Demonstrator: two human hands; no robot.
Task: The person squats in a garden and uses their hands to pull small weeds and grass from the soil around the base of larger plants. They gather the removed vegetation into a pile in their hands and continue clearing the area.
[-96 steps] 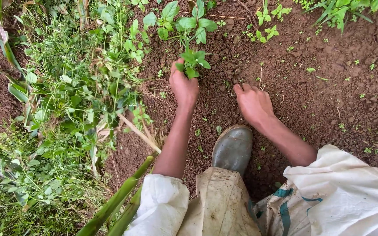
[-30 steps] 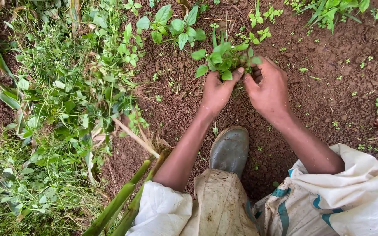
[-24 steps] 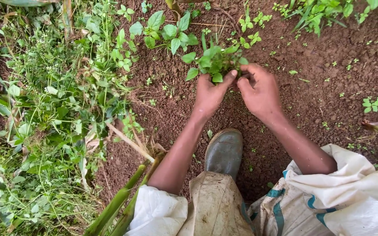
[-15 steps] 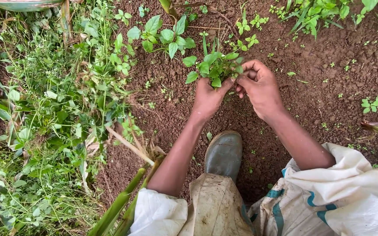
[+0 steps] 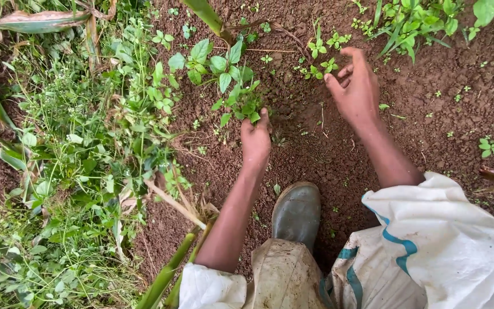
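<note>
Since half a second ago: hands parted, right hand (image 5: 354, 86) shifted up and right. Head view: left hand (image 5: 256, 140) clenched at the base of a leafy weed (image 5: 238, 103), stem upright, leaves pointing away from the person. Right fingers (image 5: 338, 73) loosely spread, holding nothing, just beside small seedlings (image 5: 321, 60) on soil (image 5: 430, 114). Boot (image 5: 297, 212) below.

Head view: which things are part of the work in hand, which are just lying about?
In hand:
- left hand, closed on a leafy weed clump
- right hand, open, fingers by small seedlings
- bare soil

Lying about:
- pile of pulled greenery
- green stalks
- rubber boot
- dry leaf
</note>
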